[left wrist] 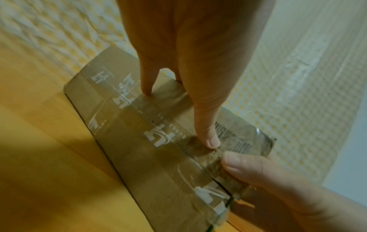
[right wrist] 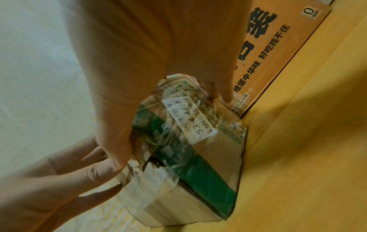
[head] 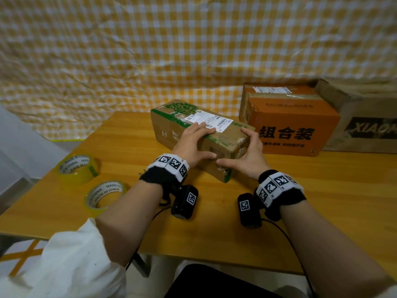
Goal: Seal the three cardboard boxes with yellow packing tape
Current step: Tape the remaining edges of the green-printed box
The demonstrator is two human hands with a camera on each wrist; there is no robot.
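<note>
The bench [head: 133, 145] was wood, a smooth honey-coloured grain with a soft sheen. The long box [head: 169, 125] was matt brown cardboard, scuffed and worn — wrapped in glossy clear tape that wrinkled at the corners, a white paper label [head: 208, 120] on top. The orange box [head: 300, 117] was printed card. Two tape rolls [head: 77, 168] looked glossy yellow plastic — and the checked sheet [head: 150, 50] behind was crinkled and thin.

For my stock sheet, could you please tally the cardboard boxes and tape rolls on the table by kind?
Cardboard boxes: 3: green-printed brown box, orange printed box, large brown box.
Yellow packing tape rolls: 2.
Total: 5.
</note>
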